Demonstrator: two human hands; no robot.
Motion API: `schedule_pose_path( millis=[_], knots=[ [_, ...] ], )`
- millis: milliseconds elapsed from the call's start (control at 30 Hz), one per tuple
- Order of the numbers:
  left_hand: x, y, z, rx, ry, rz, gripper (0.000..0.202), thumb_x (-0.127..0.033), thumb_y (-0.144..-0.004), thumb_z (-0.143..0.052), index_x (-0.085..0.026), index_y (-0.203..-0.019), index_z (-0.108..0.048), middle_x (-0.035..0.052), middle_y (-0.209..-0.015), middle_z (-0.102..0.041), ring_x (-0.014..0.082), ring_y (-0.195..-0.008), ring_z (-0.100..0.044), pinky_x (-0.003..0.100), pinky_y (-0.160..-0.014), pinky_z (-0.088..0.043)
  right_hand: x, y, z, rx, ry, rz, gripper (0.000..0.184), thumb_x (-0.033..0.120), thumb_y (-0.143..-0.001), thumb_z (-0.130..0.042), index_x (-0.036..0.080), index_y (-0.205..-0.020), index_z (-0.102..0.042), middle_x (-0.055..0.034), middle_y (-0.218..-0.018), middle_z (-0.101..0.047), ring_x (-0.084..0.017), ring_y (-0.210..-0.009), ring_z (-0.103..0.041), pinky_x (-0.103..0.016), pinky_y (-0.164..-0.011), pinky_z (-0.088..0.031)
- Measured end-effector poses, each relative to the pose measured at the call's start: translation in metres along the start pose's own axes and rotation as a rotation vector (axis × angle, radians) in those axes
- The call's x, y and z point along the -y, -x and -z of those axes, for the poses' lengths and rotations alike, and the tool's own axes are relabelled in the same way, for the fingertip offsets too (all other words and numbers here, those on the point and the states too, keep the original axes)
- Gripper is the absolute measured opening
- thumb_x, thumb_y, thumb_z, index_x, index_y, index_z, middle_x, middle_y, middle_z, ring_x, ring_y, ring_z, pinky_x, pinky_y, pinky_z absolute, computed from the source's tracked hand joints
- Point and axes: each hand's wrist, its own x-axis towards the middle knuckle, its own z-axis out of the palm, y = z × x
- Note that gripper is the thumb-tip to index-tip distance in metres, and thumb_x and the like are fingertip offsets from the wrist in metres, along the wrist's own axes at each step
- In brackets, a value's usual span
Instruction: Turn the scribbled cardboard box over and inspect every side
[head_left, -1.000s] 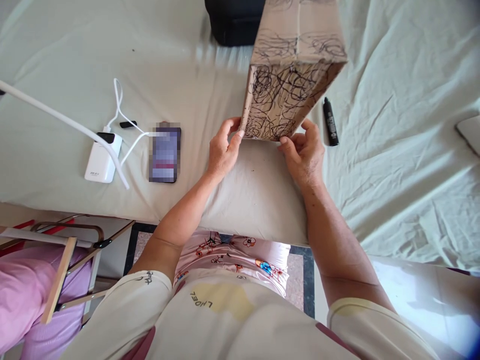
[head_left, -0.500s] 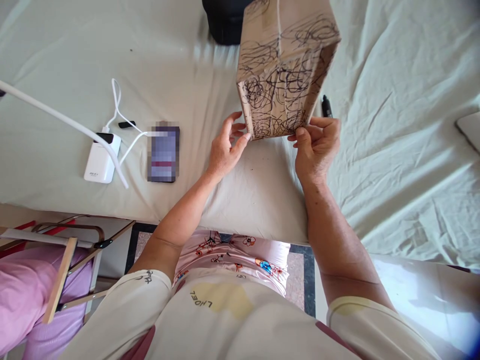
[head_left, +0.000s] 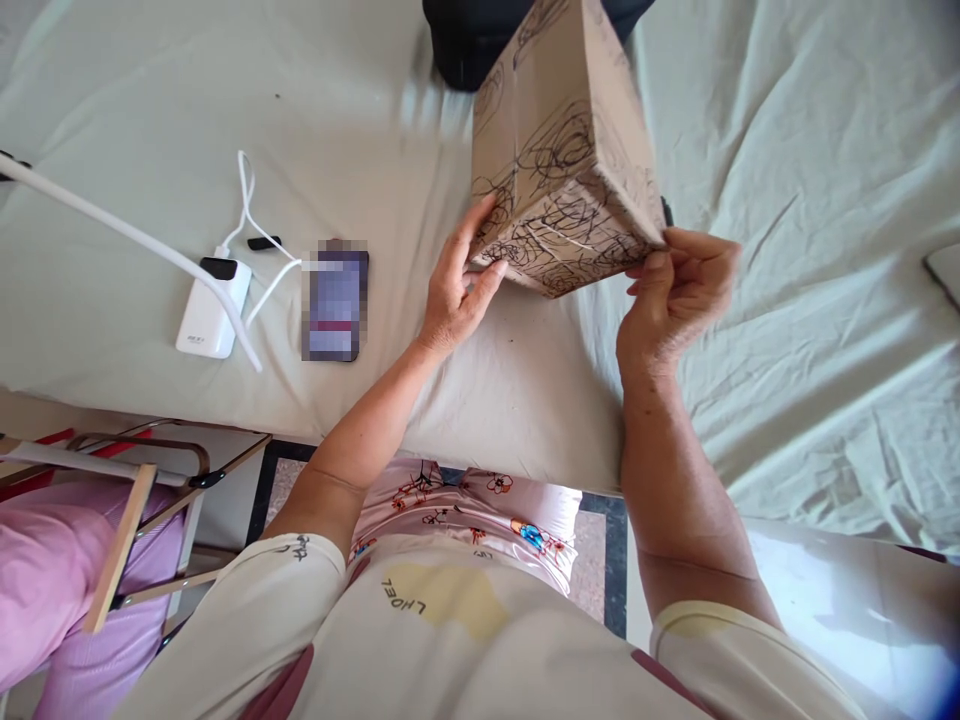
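Note:
A brown cardboard box (head_left: pixel 551 165), scribbled over with dark looping lines, is tilted in front of me with one corner edge turned my way. My left hand (head_left: pixel 456 285) grips its lower left side, thumb at the bottom edge and fingers along the side. At the lower right corner, my right hand (head_left: pixel 675 295) pinches the cardboard between thumb and fingers. Just behind that corner, a bit of a black marker (head_left: pixel 667 210) shows; the box and hand hide the remainder.
A black case or bag (head_left: pixel 457 45) stands behind the box. To the left lie a phone (head_left: pixel 334 305), a white power bank (head_left: pixel 214 315) with a white cable, and a small black piece (head_left: pixel 264 243). A pale cloth (head_left: pixel 390 160) covers the table. A folding chair (head_left: pixel 124 545) stands lower left.
The box has turned, bringing a corner edge and another scribbled side toward me. My right hand has moved right with its corner, while my left hand has stayed at the left side.

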Motion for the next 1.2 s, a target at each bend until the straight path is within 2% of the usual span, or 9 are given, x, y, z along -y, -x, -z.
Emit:
schedule_pose_path(
  millis=[133,233,533,600,700,800,867,1033,1200],
  knots=[
    [0.005,0.0,0.001,-0.008,0.013,-0.017,0.06,-0.062,-0.104,-0.049,-0.034,-0.156,-0.04,0.0095,-0.163,-0.052,0.0255,-0.149,-0.054,0.036,-0.106,-0.061,0.006,-0.001,0.002,-0.017,-0.038,-0.016,0.04,0.07,-0.098,-0.057,0.033,-0.111,-0.058,-0.0084,-0.101,-0.064,-0.022,-0.077,-0.063,-0.05,-0.069,-0.059],
    [0.013,-0.002,0.005,-0.042,-0.117,0.02,0.053,-0.06,-0.104,-0.051,-0.034,-0.15,-0.049,0.0076,-0.153,-0.062,0.0248,-0.142,-0.06,0.041,-0.116,-0.054,0.012,0.001,0.001,0.001,-0.012,-0.044,0.04,0.073,-0.095,-0.059,0.035,-0.11,-0.058,-0.008,-0.104,-0.064,-0.024,-0.082,-0.064,-0.056,-0.074,-0.061],
    [0.037,0.0,0.007,-0.15,-0.247,0.072,0.063,-0.075,-0.097,-0.054,-0.03,-0.141,-0.061,0.0102,-0.12,-0.068,0.0272,-0.125,-0.064,0.043,-0.121,-0.047,0.023,0.005,-0.003,0.055,-0.086,-0.022,0.033,0.067,-0.094,-0.064,0.039,-0.11,-0.063,-0.0053,-0.097,-0.064,-0.024,-0.078,-0.063,-0.056,-0.078,-0.06],
    [0.039,0.0,0.005,-0.145,-0.251,0.084,0.068,-0.076,-0.099,-0.048,-0.029,-0.148,-0.053,0.0103,-0.124,-0.068,0.0267,-0.125,-0.066,0.043,-0.12,-0.048,0.024,0.006,-0.003,0.074,-0.104,-0.003,0.031,0.065,-0.094,-0.066,0.038,-0.109,-0.066,-0.0047,-0.091,-0.063,-0.022,-0.076,-0.062,-0.051,-0.076,-0.06],
    [0.036,0.0,0.002,-0.124,-0.273,0.105,0.075,-0.075,-0.102,-0.037,-0.034,-0.164,-0.024,0.0106,-0.145,-0.062,0.0255,-0.137,-0.062,0.043,-0.122,-0.048,0.023,0.01,-0.006,0.133,-0.132,0.075,0.029,0.058,-0.095,-0.068,0.035,-0.113,-0.071,-0.0047,-0.095,-0.064,-0.02,-0.082,-0.065,-0.042,-0.071,-0.059],
    [0.021,-0.001,0.0,-0.12,-0.341,0.07,0.083,-0.077,-0.102,-0.028,-0.037,-0.168,0.003,0.0098,-0.169,-0.043,0.0237,-0.156,-0.047,0.042,-0.129,-0.042,0.024,0.016,-0.01,0.246,-0.12,0.189,0.031,0.051,-0.099,-0.064,0.035,-0.125,-0.071,-0.0046,-0.103,-0.068,-0.019,-0.091,-0.068,-0.036,-0.07,-0.059],
    [0.007,-0.001,-0.001,-0.139,-0.399,-0.013,0.084,-0.078,-0.101,-0.024,-0.036,-0.168,0.006,0.0086,-0.175,-0.032,0.0237,-0.164,-0.033,0.044,-0.135,-0.034,0.026,0.021,-0.014,0.326,-0.119,0.266,0.036,0.045,-0.101,-0.061,0.037,-0.135,-0.067,-0.0035,-0.103,-0.069,-0.018,-0.09,-0.069,-0.034,-0.07,-0.06],
    [-0.022,0.004,-0.005,-0.06,-0.495,-0.119,0.076,-0.081,-0.098,-0.036,-0.037,-0.159,-0.035,0.0056,-0.177,-0.03,0.0301,-0.171,-0.012,0.056,-0.14,-0.021,0.032,0.028,-0.023,0.493,-0.144,0.278,0.05,0.045,-0.101,-0.06,0.038,-0.15,-0.057,-0.0038,-0.106,-0.073,-0.019,-0.091,-0.069,-0.037,-0.076,-0.063],
    [-0.024,0.004,-0.011,0.006,-0.507,-0.13,0.06,-0.074,-0.102,-0.034,-0.039,-0.145,-0.056,0.0039,-0.165,-0.049,0.0306,-0.171,-0.015,0.062,-0.139,-0.025,0.036,0.03,-0.026,0.557,-0.123,0.237,0.054,0.051,-0.101,-0.056,0.04,-0.153,-0.054,-0.0043,-0.114,-0.075,-0.021,-0.091,-0.071,-0.04,-0.076,-0.064]
  ],
)
